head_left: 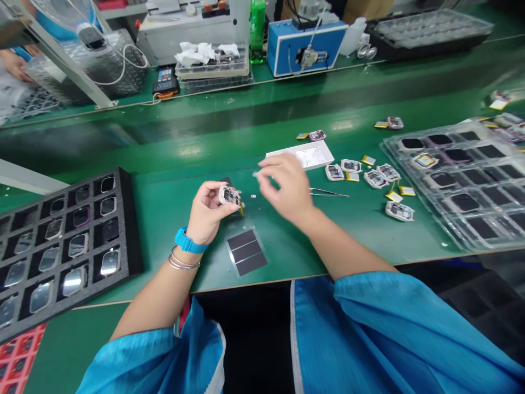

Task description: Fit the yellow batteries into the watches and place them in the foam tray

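My left hand (207, 213) is closed around an open smartwatch case (228, 196), its inner electronics facing up and a yellowish piece hanging at its right side. My right hand (287, 186), smeared by motion, is raised to the right of the case. Thumb and forefinger pinch a tiny pale piece (255, 174), too small to name. Between the hands, a small white bit (253, 196) lies on the green mat. Tweezers (330, 192) rest just beyond my right wrist. A sheet with black rectangles (247, 251) lies nearer to me.
Several open watch cases (376, 179) with batteries lie to the right, beside stacked clear trays (451, 180). A shallow white box (327, 153) sits behind my right hand. At left stands a black foam tray (133, 241) of watch housings. A blue machine (283, 52) occupies the rear shelf.
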Tool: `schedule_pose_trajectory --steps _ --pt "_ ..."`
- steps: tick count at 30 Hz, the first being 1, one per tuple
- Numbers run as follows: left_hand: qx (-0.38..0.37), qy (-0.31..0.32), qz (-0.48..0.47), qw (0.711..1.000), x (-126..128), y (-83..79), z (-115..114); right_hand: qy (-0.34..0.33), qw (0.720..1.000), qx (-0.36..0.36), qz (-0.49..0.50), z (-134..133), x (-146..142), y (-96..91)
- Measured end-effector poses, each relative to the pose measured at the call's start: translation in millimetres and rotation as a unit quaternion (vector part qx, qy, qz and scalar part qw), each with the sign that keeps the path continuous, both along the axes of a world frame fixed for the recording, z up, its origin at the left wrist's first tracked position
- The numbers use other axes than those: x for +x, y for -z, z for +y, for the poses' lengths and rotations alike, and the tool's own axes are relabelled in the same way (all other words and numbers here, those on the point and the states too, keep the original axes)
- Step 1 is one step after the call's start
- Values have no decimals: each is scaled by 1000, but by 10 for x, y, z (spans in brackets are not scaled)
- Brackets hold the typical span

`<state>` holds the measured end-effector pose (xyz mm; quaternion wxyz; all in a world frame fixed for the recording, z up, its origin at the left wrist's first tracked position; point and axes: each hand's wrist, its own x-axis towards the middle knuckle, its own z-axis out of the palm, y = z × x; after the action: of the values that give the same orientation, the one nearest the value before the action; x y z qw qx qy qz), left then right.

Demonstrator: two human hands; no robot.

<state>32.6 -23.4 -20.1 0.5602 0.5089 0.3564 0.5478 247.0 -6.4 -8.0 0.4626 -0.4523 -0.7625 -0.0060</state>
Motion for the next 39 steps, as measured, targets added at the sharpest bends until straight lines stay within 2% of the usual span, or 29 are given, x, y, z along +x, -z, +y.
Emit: schedule_pose_trajectory --steps 3,5,7,10,12,15,19,22,26,28,29,30,31,32,33,34,35,36,37,39 --pt "-64 52 -48 995 -36 -17 23 134 987 -85 7 214 428 -37" --pt "-88 76 -66 991 -49 -25 25 174 976 -129 19 271 546 -51" --pt "-99 92 -69 988 -53 -25 22 134 976 -161 59 220 447 -67" --pt "-97 104 -66 988 -52 -14 15 -21 968 -207 142 9 41 -88" --pt "-92 103 -65 988 -48 -9 13 -84 955 -220 183 -135 -207 -92" --pt "-88 96 -70 989 -35 -13 9 -100 943 -226 224 -247 -366 -80" --pt "-92 86 -75 989 -13 -25 4 -102 943 -220 226 -255 -355 -30" --pt "-104 75 -81 989 2 -23 2 -103 962 -176 180 -257 -362 15" --pt "-126 67 -86 986 19 -25 -3 -93 990 -97 50 -256 -372 42" --pt "-135 67 -91 984 22 -43 -8 -104 988 -104 51 -233 -365 49" --pt "-137 66 -93 984 20 -57 -9 -118 980 -130 91 -217 -363 56" --pt "-137 65 -96 984 15 -73 -10 -142 962 -175 152 -197 -363 66" --pt "-136 63 -98 984 7 -89 -9 -178 929 -239 220 -177 -364 80" --pt "-132 60 -99 984 -4 -105 -6 -223 878 -316 281 -156 -365 96" --pt "-129 56 -99 985 -18 -120 1 -268 815 -397 326 -136 -364 111" --pt "-125 51 -97 986 -34 -133 9 -305 753 -467 350 -117 -358 122" --pt "-124 45 -96 987 -51 -143 20 -323 705 -519 359 -98 -344 128" --pt "-124 38 -95 987 -66 -151 31 -325 679 -551 362 -81 -321 125" --pt "-127 34 -95 987 -79 -156 40 -314 672 -562 366 -66 -291 112" --pt "-143 36 -95 985 -91 -161 51 -286 696 -542 374 -45 -218 61"
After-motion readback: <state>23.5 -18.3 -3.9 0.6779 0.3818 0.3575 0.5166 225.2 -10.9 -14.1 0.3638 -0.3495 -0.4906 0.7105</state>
